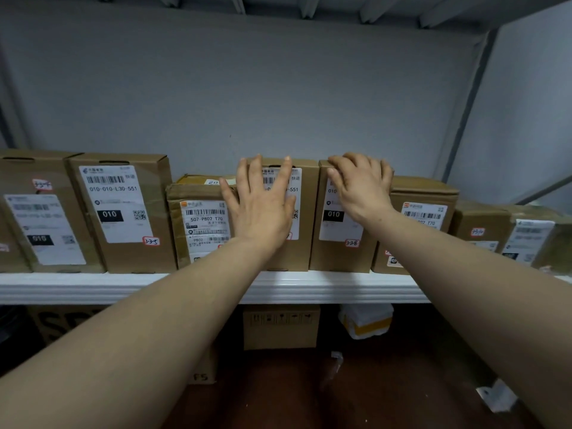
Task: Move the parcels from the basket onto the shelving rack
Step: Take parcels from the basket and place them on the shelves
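Left hand (pixel 263 209), fingers spread, presses flat against the centre parcel (pixel 305 243) on the white shelf (pixel 93 286); right hand (pixel 362 187) curls over the top of parcel 3-3-8 (pixel 337 255).

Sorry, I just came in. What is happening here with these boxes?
A person has both hands on two tall boxes standing side by side on the shelf. The left hand lies flat, fingers spread, on the front of the middle box. The right hand curls its fingers over the top edge of the right box. Other parcels stand in a row on both sides.
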`<state>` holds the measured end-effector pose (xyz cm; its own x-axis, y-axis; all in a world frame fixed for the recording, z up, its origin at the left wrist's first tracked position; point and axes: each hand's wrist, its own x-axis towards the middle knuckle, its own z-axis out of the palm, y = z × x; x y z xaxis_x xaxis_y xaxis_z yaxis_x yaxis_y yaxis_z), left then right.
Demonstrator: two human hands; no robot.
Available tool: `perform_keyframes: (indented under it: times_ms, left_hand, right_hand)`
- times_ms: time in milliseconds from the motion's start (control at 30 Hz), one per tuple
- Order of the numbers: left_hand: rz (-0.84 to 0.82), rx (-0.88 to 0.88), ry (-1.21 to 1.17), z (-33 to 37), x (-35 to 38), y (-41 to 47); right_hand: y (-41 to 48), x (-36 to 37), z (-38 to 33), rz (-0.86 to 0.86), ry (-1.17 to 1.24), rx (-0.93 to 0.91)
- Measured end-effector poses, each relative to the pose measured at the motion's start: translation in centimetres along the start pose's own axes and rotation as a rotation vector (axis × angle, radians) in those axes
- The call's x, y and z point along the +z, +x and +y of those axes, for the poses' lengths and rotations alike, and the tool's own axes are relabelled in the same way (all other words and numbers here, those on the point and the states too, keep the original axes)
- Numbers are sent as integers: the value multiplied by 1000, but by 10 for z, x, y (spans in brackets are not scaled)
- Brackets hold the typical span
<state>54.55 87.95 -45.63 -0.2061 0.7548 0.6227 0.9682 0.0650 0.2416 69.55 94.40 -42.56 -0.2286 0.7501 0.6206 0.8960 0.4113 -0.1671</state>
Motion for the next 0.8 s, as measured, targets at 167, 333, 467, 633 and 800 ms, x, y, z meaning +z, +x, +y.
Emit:
perform_keyframes:
  times_ms: [167, 333, 467, 633, 800]
  left_hand:
    - [-16, -4, 7, 1, 0, 1]
    - [-15, -7, 15, 3, 1, 0]
    - [0, 12, 9, 3, 2, 0]
    - [17, 18, -21, -8, 0, -14]
    - [66, -62, -41, -35, -2, -40]
  right_hand:
    - [-3, 0, 2, 2, -6, -20]
    - [-4, 0, 2, 10, -16, -17]
    - [-8, 0, -1, 54, -4, -2]
    - [-18, 3, -12, 201, 83, -2]
    - [-34, 26, -49, 449, 147, -368]
